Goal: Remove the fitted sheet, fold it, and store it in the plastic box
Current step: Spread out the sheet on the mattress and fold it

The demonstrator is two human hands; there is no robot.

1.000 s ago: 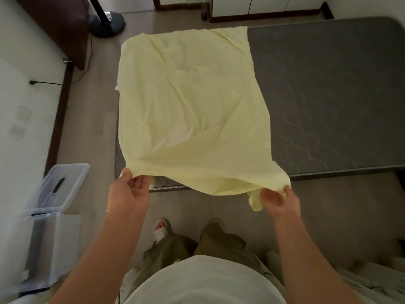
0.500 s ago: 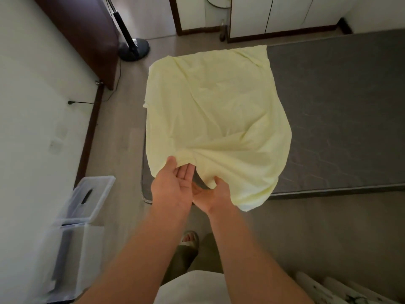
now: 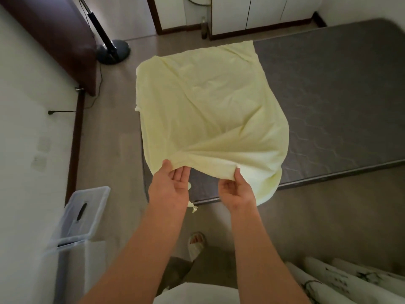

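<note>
The pale yellow fitted sheet (image 3: 208,110), folded to a rough square, is spread over the near left corner of the bare grey mattress (image 3: 339,95) with its near edge lifted, so folding is judged to be in hand and storing not yet begun. Another fold is probably called for, the held edge to be carried towards the far edge, before the clear plastic box (image 3: 70,266) by the left wall is approached. The edge is pinched by the left hand (image 3: 169,186), palm up with thumb on top, and by the right hand (image 3: 237,190) close beside it, both forearms stretched forward.
</note>
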